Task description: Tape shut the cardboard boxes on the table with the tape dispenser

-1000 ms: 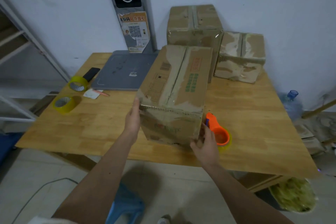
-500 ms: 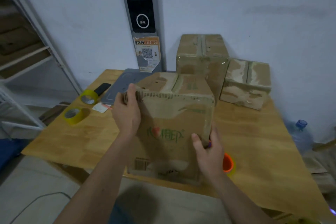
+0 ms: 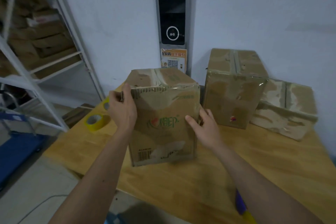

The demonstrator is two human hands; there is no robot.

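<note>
Only a purple and yellow piece [image 3: 242, 207] is seen at the lower edge, partly hidden behind the right forearm; whether it belongs to the tape dispenser cannot be told. The right hand's fingers [image 3: 209, 112] are wrapped past the right edge of the front cardboard box [image 3: 163, 120], so their tips are hidden, and only the thumb is seen lying flat on the near face. A second yellow tape roll [image 3: 106, 105] is mostly covered by the left hand [image 3: 122, 109]; the whole view is dim and slightly blurred.

The front cardboard box is stood upright on the wooden table [image 3: 200, 178], held between the two hands. Its upper left corner is gripped by the left hand, with the thumb on the near face and the fingers curled round the edge. Its right side is gripped by the right hand [image 3: 205, 129] lower down. The top flaps are seen closed, with tape along the seam; the contents cannot be seen.

Just beyond the right fingers a taller taped box [image 3: 234, 92] is stood, and a lower taped box [image 3: 283, 111] is touching it further right. Below and left of the left fingers a yellow tape roll [image 3: 96, 122] is laid on the table. More cartons are stacked on the metal shelf [image 3: 41, 51] well to the left.
</note>
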